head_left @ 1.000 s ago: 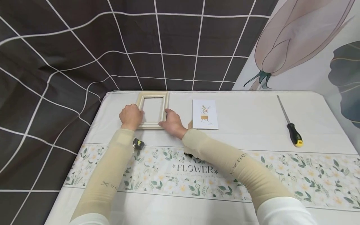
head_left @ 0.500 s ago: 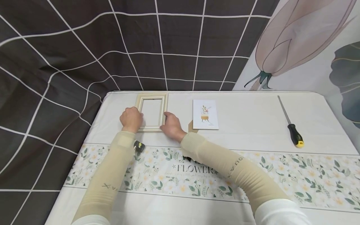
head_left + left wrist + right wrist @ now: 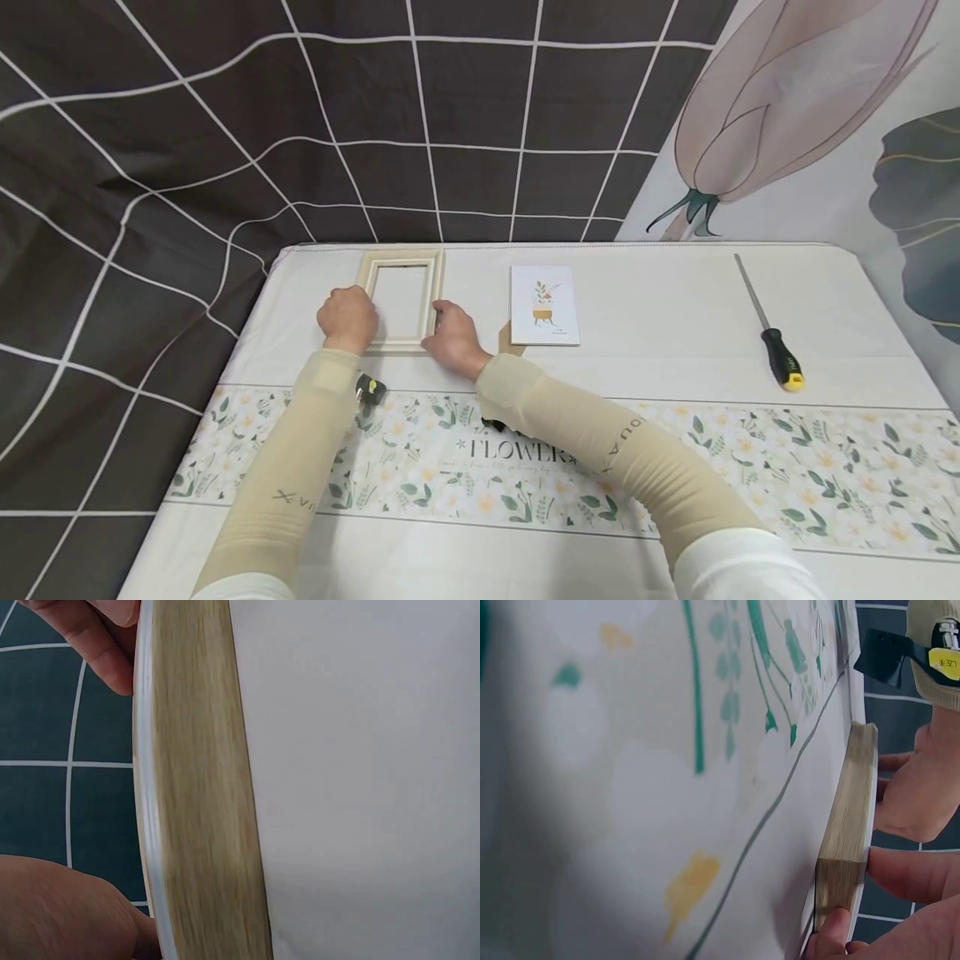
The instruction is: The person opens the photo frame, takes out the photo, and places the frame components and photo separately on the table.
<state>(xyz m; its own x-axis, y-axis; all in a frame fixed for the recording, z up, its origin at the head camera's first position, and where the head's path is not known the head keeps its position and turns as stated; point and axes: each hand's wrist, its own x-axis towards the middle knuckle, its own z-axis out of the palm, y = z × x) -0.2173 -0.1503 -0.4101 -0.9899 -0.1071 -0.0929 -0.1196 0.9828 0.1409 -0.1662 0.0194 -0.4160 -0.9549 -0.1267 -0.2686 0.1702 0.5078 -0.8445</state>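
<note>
A cream picture frame (image 3: 397,343) with an open middle lies flat at the table's far left. My left hand (image 3: 348,319) grips its left side, the fingers mostly hidden from the head view. At its lower right corner, my right hand (image 3: 453,337) holds the edge between thumb and fingers. The right wrist view shows the frame's wood-grained outer side (image 3: 850,802), with my right thumb (image 3: 907,874) on the face and a finger against the side. That same grained side (image 3: 202,780) stands close up in the left wrist view.
Right of the frame lies a white card (image 3: 545,304) printed with a potted plant, over a brown piece (image 3: 506,337). Farther right is a tool with a long grey shaft and black-and-yellow handle (image 3: 782,358). A dark gridded curtain (image 3: 480,183) hangs behind the table.
The picture frame and both hands have shifted slightly toward me, mostly in the first half second. Both hands keep hold of it, and the card and tool stay put.
</note>
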